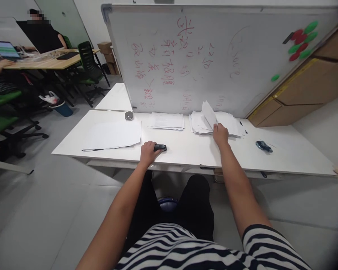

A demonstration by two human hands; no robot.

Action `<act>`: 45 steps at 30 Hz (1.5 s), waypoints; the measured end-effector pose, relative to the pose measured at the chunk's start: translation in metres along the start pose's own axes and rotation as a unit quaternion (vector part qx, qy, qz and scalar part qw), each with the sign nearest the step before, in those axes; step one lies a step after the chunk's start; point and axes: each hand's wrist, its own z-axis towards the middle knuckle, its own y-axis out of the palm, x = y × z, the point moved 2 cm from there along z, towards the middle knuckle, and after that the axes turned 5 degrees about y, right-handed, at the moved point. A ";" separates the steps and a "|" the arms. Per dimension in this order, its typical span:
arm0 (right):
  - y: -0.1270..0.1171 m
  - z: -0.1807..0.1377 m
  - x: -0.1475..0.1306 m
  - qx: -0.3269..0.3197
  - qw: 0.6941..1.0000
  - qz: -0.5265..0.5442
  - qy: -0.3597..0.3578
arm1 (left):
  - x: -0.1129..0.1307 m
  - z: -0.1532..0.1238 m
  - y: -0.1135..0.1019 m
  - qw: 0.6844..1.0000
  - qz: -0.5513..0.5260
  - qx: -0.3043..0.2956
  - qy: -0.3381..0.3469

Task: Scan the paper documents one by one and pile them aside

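My left hand (148, 153) is closed around the near end of a black stapler (161, 147) lying near the front edge of the white desk (186, 152). My right hand (221, 134) pinches a few paper sheets (209, 115), which stand tilted up from the loose paper pile (230, 123) at the whiteboard's foot. Between the hands, further back, lies a neater stack of paper (168, 121). Larger sheets (112, 135) are spread at the left, their edge close to my left hand.
A whiteboard (163, 75) with red writing and magnets borders the desk's back. A small silver square object (129, 116) sits at back left; a dark blue object (264, 146) lies at right. Cardboard boxes (301, 86) stand behind. Two people are at another table (45, 63).
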 end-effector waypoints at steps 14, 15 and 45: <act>-0.029 -0.223 -0.019 0.084 0.846 0.495 0.180 | 0.050 -0.026 -0.036 0.878 -0.438 0.171 -0.088; -0.026 -0.232 -0.019 0.079 0.843 0.500 0.182 | 0.060 -0.032 -0.040 0.836 -0.509 0.168 -0.117; -0.033 -0.265 -0.018 -0.089 0.729 0.656 0.172 | 0.073 -0.044 -0.063 0.839 -0.458 0.165 -0.243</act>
